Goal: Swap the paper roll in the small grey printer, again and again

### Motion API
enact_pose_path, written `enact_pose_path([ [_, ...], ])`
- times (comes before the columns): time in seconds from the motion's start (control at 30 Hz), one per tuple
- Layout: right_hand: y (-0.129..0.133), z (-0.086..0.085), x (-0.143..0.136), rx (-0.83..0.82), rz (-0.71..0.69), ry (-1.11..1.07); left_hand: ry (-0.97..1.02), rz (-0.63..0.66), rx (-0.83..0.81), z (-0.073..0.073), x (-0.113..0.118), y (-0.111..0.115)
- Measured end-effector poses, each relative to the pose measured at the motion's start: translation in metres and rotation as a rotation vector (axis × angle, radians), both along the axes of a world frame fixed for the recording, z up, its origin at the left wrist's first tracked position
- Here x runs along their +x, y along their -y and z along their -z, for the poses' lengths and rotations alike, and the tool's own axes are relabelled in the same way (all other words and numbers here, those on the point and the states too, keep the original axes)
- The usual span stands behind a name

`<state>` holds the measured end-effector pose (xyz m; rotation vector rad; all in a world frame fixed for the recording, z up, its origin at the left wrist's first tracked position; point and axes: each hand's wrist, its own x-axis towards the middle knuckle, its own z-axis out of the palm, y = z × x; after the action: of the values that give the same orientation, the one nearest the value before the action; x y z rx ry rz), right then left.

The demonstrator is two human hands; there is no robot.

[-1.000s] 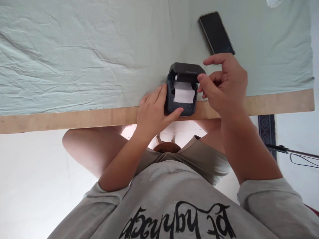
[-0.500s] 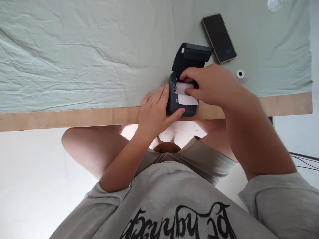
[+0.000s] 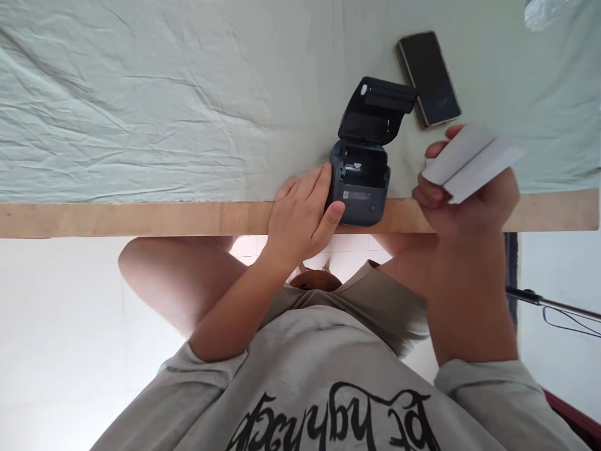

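Small dark grey-blue plastic printer (image 3: 359,205) is set at the table's front edge, on the person's side, black hinged lid (image 3: 364,119) tipped up and back. Paper bay is exposed; no roll is seated in it, only a small pale patch is seen inside. Printer is braced on its left side by the left hand (image 3: 298,216): fingers laid together along the wall, thumb spread away and put to the front left corner. White paper (image 3: 469,164), in two long panels (rolled or folded, cannot tell), is held up in the right hand (image 3: 479,207), right of the printer and well apart from it. Fingers are curled around the paper; thumb grip is blurred, cannot tell. Black-screened slab phone (image 3: 429,78) is laid beyond, on the pale green wrinkled cloth (image 3: 188,113); its left edge is met in view by the lid's corner, contact cannot be told. Bare wooden strip (image 3: 141,219) is left uncovered along the front. Clear crumpled plastic (image 3: 544,12) is cut off at top right.
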<state>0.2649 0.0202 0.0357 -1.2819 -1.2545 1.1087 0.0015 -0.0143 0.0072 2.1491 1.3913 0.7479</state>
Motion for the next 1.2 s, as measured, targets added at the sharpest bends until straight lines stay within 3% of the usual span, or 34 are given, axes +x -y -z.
enact_pose_path([
  [0.1,0.008,0.033,-0.001,-0.056,0.14,-0.077,-0.016,0.002,0.001,0.0,0.0,0.0],
  [0.17,0.011,0.043,-0.008,-0.002,0.257,-0.059,-0.021,-0.004,0.003,0.0,0.0,0.0],
  [0.27,0.016,0.041,-0.016,0.074,0.307,0.095,-0.031,-0.01,0.002,-0.001,0.001,-0.001],
  [0.47,0.019,0.022,-0.016,0.229,0.284,0.701,-0.066,-0.011,-0.002,-0.002,0.001,-0.001],
  [0.73,0.006,0.029,-0.014,0.263,0.246,0.807,-0.072,-0.009,-0.01,-0.001,0.002,-0.002],
  [0.87,0.011,0.032,-0.013,0.275,0.214,0.844,-0.079,-0.009,-0.011,-0.002,0.001,-0.002],
  [1.03,0.015,0.025,0.028,0.66,0.397,0.978,-0.066,-0.007,0.005,-0.001,0.001,-0.001],
  [1.1,0.008,0.025,0.052,0.659,0.404,0.998,-0.069,-0.01,0.008,-0.001,0.001,-0.001],
  [1.2,-0.008,0.031,0.075,0.49,0.334,0.974,-0.075,-0.011,0.014,0.0,0.002,-0.002],
])
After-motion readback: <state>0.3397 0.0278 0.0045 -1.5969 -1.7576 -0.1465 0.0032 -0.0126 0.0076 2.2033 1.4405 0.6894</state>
